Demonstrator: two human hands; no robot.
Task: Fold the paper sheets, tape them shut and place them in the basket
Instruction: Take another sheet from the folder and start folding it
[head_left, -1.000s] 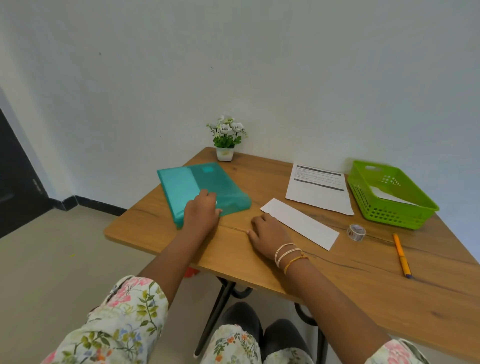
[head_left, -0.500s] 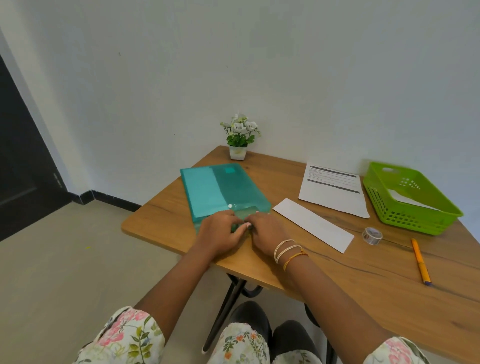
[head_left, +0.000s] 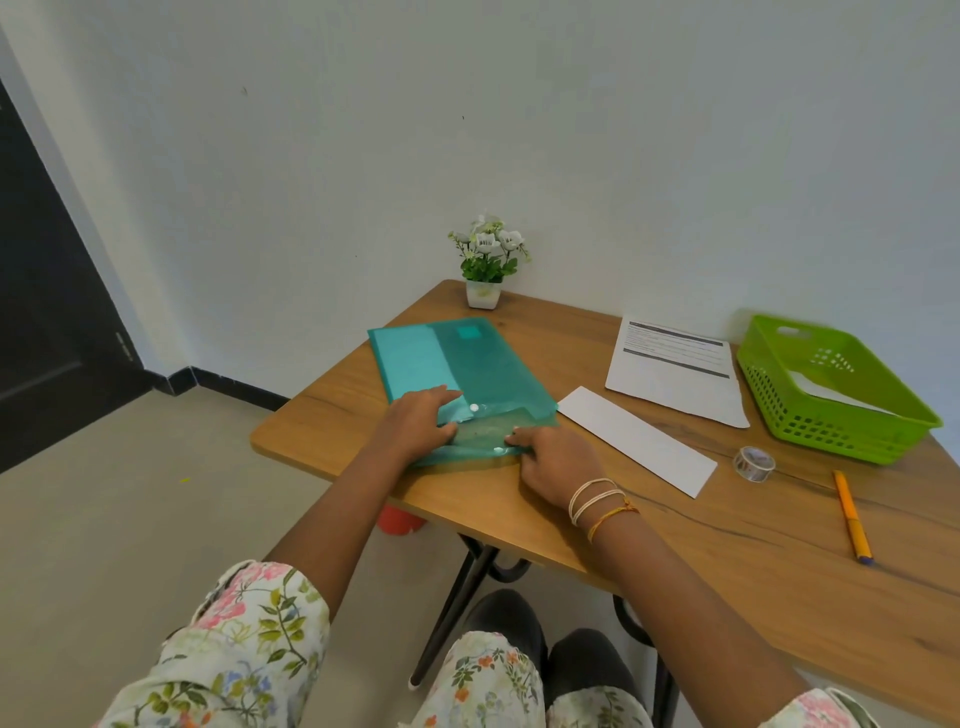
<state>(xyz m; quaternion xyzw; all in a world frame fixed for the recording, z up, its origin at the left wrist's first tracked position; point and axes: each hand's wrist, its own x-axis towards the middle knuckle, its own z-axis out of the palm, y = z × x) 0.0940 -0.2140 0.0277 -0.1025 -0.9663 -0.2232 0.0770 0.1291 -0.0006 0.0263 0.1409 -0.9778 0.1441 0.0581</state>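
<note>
A teal plastic snap folder (head_left: 483, 364) lies at the table's left end. My left hand (head_left: 421, 426) presses flat on its near left part. My right hand (head_left: 556, 462) pinches the edge of the folder's translucent flap (head_left: 493, 428), which is turned back toward me, with both white snap halves showing. A folded white paper strip (head_left: 639, 441) lies just right of the folder. Behind it lies a printed sheet (head_left: 675, 369). The green basket (head_left: 831, 431) stands at the far right with a white paper inside. A clear tape roll (head_left: 753, 463) sits in front of the basket.
An orange pen (head_left: 852, 514) lies near the right side of the wooden table (head_left: 727, 561). A small potted flower (head_left: 485, 260) stands at the back corner against the wall. A dark door is at the far left. My knees are under the table edge.
My right hand moved left from the table onto the folder. Both hands met at the snap, and the flap now lies open toward me. The view shifted left.
</note>
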